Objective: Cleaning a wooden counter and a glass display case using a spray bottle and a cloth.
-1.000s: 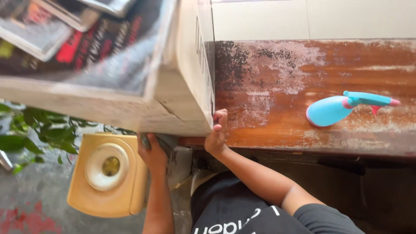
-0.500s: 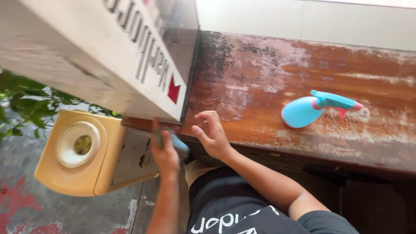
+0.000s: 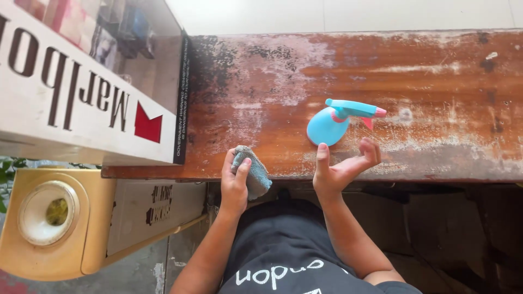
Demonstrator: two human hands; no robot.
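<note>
Two hands at worn wooden tabletop (image 3: 436, 81) front edge. Left hand (image 3: 235, 182) grip clamped on grey cloth (image 3: 251, 171), pressed to edge. Right hand (image 3: 340, 166) fingers apart, just below blue spray bottle (image 3: 329, 124), not touching.

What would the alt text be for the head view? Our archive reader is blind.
Seen from above, a person's left hand holds a grey cloth at the near edge of a worn wooden counter, while the open right hand is near a blue spray bottle. A glass-fronted display case stands at the left.
</note>
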